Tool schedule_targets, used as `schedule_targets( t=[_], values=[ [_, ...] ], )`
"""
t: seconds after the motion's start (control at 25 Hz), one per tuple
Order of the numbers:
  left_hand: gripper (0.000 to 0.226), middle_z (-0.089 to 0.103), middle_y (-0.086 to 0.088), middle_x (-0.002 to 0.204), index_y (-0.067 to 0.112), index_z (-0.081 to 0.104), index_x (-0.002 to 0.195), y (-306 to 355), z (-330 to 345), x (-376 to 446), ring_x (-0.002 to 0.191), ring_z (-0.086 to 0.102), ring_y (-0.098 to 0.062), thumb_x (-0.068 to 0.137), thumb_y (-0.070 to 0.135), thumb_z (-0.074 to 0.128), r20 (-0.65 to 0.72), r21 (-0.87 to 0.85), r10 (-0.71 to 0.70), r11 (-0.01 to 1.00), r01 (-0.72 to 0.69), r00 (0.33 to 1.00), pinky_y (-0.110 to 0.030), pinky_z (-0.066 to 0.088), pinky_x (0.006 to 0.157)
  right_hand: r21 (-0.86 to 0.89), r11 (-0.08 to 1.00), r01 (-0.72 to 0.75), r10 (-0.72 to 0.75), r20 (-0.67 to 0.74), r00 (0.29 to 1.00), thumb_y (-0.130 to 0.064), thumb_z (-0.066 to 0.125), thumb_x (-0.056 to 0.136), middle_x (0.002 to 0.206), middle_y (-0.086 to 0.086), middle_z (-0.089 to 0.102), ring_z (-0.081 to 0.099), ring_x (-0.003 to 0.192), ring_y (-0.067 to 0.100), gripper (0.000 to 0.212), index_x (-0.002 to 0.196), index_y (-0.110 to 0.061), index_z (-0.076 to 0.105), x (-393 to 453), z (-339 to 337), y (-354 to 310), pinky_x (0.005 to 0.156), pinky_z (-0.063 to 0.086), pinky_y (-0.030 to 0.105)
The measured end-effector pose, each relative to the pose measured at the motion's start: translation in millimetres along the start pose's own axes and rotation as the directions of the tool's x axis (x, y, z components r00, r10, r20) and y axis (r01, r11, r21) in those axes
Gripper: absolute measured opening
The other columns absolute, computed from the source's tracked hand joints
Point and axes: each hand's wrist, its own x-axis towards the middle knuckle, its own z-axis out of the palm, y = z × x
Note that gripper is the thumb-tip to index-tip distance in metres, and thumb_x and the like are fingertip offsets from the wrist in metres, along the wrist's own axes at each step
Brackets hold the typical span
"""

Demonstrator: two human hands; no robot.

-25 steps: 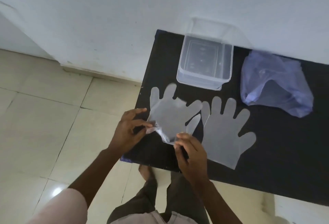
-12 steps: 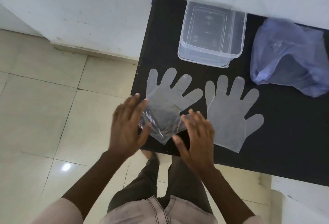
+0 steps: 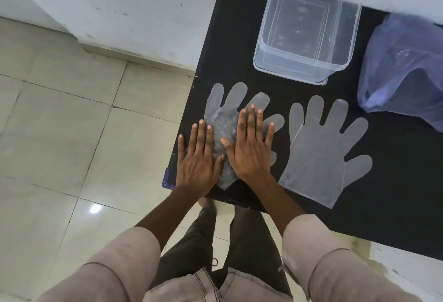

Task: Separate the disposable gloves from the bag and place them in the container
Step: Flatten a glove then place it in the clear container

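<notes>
Standing at the far side of the black table (image 3: 239, 13), the clear rectangular plastic container (image 3: 304, 37) holds nothing; the crumpled bluish plastic bag (image 3: 405, 71) lies right of it. Nearer than the container, one translucent disposable glove (image 3: 323, 155) lies flat; another (image 3: 230, 102) lies at the table's left edge. Both the left hand (image 3: 195, 157) and right hand (image 3: 249, 148) press it, each grip spread flat, grasping nothing.

1. The left glove (image 3: 230, 100) is clear thin plastic, lying crinkled near the left edge of the desk (image 3: 359, 205), its finger ends pointing far.
2. The right glove (image 3: 321, 155) lies flat and smooth just beside it.
3. The container (image 3: 261, 61), clear, open-topped and empty, stands farther back.
4. The bag (image 3: 407, 69), bluish translucent plastic, lies crumpled at the far right.
</notes>
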Motion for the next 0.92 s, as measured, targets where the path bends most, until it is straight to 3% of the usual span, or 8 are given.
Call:
schedule_targets(
  t=[0.2, 0.4, 0.52, 0.64, 0.68, 0.76, 0.8, 0.92],
  values=[
    [0.08, 0.005, -0.01, 0.163, 0.011, 0.005, 0.154, -2, 8, 0, 0.15, 0.003, -0.027, 0.094, 0.061, 0.02, -0.027, -0.007, 0.0, 1.0, 0.0, 1.0, -0.052, 0.005, 0.12, -0.067, 0.997, -0.044, 0.043, -0.02, 0.999, -0.068, 0.017, 0.089, 0.161, 0.014, 0.001, -0.003, 0.148, 0.032, 0.086, 0.151, -0.011, 0.0, 3, -4, 32, 0.115, -0.005, 0.055],
    [0.081, 0.004, -0.009, 0.163, 0.012, 0.005, 0.154, -2, 9, 0, 0.15, 0.003, -0.028, 0.093, 0.063, 0.02, -0.032, -0.025, -0.002, 1.0, 0.001, 0.999, -0.052, 0.005, 0.12, -0.08, 0.985, -0.154, 0.151, -0.046, 0.987, -0.065, 0.017, 0.091, 0.161, 0.014, 0.001, -0.003, 0.147, 0.033, 0.082, 0.151, -0.012, 0.001, 10, -15, 62, 0.115, -0.003, 0.055],
    [0.082, 0.0, -0.009, 0.163, 0.012, 0.002, 0.154, 2, -2, -4, 0.151, 0.0, -0.027, 0.092, 0.065, 0.016, -0.071, -0.077, -0.004, 0.997, -0.001, 0.997, -0.049, 0.0, 0.121, 0.238, 0.968, -0.081, 0.119, -0.152, 0.981, -0.057, 0.025, 0.095, 0.16, 0.014, 0.014, 0.009, 0.147, 0.029, 0.073, 0.15, -0.011, 0.012, 5, -27, 55, 0.118, 0.01, 0.046],
    [0.084, -0.003, -0.007, 0.162, 0.011, 0.003, 0.155, 6, -11, -13, 0.151, -0.003, -0.025, 0.092, 0.063, 0.023, -0.124, -0.123, -0.018, 0.992, 0.002, 0.992, -0.047, -0.003, 0.121, 0.737, 0.668, 0.102, 0.065, -0.195, 0.979, -0.036, 0.045, 0.096, 0.143, 0.015, 0.048, 0.045, 0.13, 0.016, 0.051, 0.139, -0.007, 0.041, -3, -43, 33, 0.104, 0.041, 0.023],
    [0.084, -0.005, -0.006, 0.162, 0.012, 0.002, 0.154, 7, -12, -15, 0.151, -0.004, -0.025, 0.092, 0.063, 0.024, -0.123, -0.128, -0.044, 0.991, 0.028, 0.991, -0.047, -0.003, 0.121, 0.846, 0.524, 0.097, 0.032, -0.133, 0.991, -0.032, 0.045, 0.096, 0.13, 0.015, 0.059, 0.057, 0.118, 0.015, 0.041, 0.13, -0.008, 0.051, -1, -47, 23, 0.094, 0.05, 0.022],
    [0.085, -0.006, -0.006, 0.161, 0.012, 0.0, 0.154, 8, -9, -18, 0.151, -0.005, -0.025, 0.091, 0.065, 0.022, -0.088, -0.132, -0.119, 0.986, 0.107, 0.989, -0.049, -0.003, 0.12, 0.968, 0.231, -0.093, -0.078, 0.114, 0.99, -0.031, 0.039, 0.099, 0.11, 0.015, 0.069, 0.069, 0.097, 0.021, 0.034, 0.116, -0.011, 0.06, 9, -49, 4, 0.08, 0.058, 0.032],
    [0.085, -0.006, -0.007, 0.161, 0.012, 0.0, 0.154, 9, -7, -18, 0.15, -0.005, -0.026, 0.091, 0.067, 0.019, -0.065, -0.123, -0.149, 0.982, 0.14, 0.987, -0.05, -0.003, 0.12, 0.965, 0.163, -0.207, -0.142, 0.231, 0.963, -0.031, 0.035, 0.101, 0.105, 0.015, 0.069, 0.07, 0.092, 0.023, 0.036, 0.115, -0.01, 0.061, 16, -49, -5, 0.077, 0.059, 0.033],
    [0.087, -0.003, -0.01, 0.163, 0.012, -0.001, 0.153, 6, -1, -20, 0.15, -0.004, -0.027, 0.089, 0.07, 0.007, -0.011, -0.097, -0.184, 0.978, 0.182, 0.983, -0.053, -0.002, 0.12, 0.911, 0.238, -0.337, -0.242, 0.392, 0.888, -0.038, 0.028, 0.102, 0.108, 0.016, 0.069, 0.07, 0.093, 0.023, 0.047, 0.122, -0.008, 0.058, 40, -42, -22, 0.073, 0.059, 0.03]
  ],
)
